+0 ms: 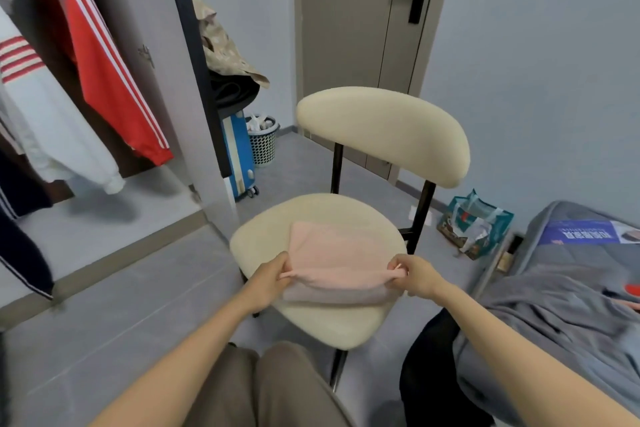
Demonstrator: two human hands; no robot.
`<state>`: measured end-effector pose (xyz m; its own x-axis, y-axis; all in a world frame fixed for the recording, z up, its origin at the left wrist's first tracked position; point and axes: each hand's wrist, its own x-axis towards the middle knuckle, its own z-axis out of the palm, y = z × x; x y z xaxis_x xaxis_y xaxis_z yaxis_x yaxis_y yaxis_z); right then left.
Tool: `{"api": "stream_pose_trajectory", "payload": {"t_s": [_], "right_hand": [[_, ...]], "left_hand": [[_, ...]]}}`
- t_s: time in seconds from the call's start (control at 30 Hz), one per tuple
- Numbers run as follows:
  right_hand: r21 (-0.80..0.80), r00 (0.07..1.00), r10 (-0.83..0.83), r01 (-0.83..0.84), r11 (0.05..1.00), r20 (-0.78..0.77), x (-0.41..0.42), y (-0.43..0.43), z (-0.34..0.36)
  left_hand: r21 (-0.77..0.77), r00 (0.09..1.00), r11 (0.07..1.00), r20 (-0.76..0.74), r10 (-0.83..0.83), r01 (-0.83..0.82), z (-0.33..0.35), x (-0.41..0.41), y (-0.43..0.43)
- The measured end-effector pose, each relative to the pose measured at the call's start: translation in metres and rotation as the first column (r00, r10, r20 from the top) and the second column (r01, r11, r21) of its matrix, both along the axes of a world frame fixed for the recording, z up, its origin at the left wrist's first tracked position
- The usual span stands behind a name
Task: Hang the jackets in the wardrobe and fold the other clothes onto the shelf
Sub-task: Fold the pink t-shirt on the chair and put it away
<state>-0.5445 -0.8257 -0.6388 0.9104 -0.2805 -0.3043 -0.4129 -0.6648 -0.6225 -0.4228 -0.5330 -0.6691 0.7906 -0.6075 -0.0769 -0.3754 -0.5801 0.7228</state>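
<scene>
I see my left hand (pixel 268 279) and right hand (pixel 414 279) each pinching one end of the pink garment (pixel 337 262), its long axis running side to side across the chair seat (pixel 263 236).

The folded garment (pixel 341 260) is showing pale pink against the cream chair (pixel 381 128), the hanging jacket (pixel 104 73) is showing red with white stripes, and the suitcase (pixel 239 156) is showing blue.

Garment (pixel 337 262) on chair seat (pixel 311 319) — wardrobe (pixel 145 45) left, bed (pixel 571 288) right.
</scene>
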Motion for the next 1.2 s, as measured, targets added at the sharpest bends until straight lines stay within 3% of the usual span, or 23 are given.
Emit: {"api": "stream_pose_trajectory", "payload": {"t_s": [0.1,0.2,0.3,0.4,0.5,0.67,0.9,1.03,1.2], "right_hand": [[0.083,0.967,0.121,-0.104,0.991,-0.225,-0.018,-0.007,0.0],[0.102,0.944,0.153,-0.129,0.986,-0.291,-0.024,-0.01,0.0],[0.141,0.978,0.064,-0.037,0.989,-0.196,-0.019,-0.011,0.0],[0.239,0.992,-0.126,0.126,0.963,-0.015,-0.007,-0.013,0.001],[0.361,0.962,-0.264,0.221,0.906,0.075,0.013,-0.014,-0.001],[0.424,0.862,-0.458,0.339,0.84,0.219,0.054,-0.011,-0.022],[0.346,0.771,-0.562,0.46,0.817,0.301,0.094,-0.008,-0.065],[0.304,0.767,-0.597,0.525,0.795,0.235,0.103,-0.006,-0.091],[0.042,0.822,-0.53,0.534,0.844,0.209,0.103,-0.006,-0.112]], "left_hand": [[0.019,0.99,0.998,-0.13,-0.063,0.066,-0.005,-0.012,0.005],[0.019,0.98,0.998,-0.191,-0.057,0.062,-0.002,-0.018,0.005],[-0.028,0.979,0.999,-0.199,0.041,-0.047,0.002,-0.016,0.0],[-0.111,0.937,0.951,-0.236,0.256,-0.288,0.006,-0.005,-0.011],[-0.141,0.843,0.851,-0.292,0.452,-0.505,0.007,0.017,-0.026],[-0.191,0.783,0.766,-0.269,0.561,-0.614,-0.006,0.057,-0.051],[-0.217,0.767,0.737,-0.142,0.625,-0.64,-0.043,0.083,-0.079],[-0.149,0.766,0.753,-0.065,0.64,-0.641,-0.063,0.088,-0.086],[-0.025,0.793,0.793,-0.028,0.608,-0.609,-0.077,0.092,-0.09]]}}
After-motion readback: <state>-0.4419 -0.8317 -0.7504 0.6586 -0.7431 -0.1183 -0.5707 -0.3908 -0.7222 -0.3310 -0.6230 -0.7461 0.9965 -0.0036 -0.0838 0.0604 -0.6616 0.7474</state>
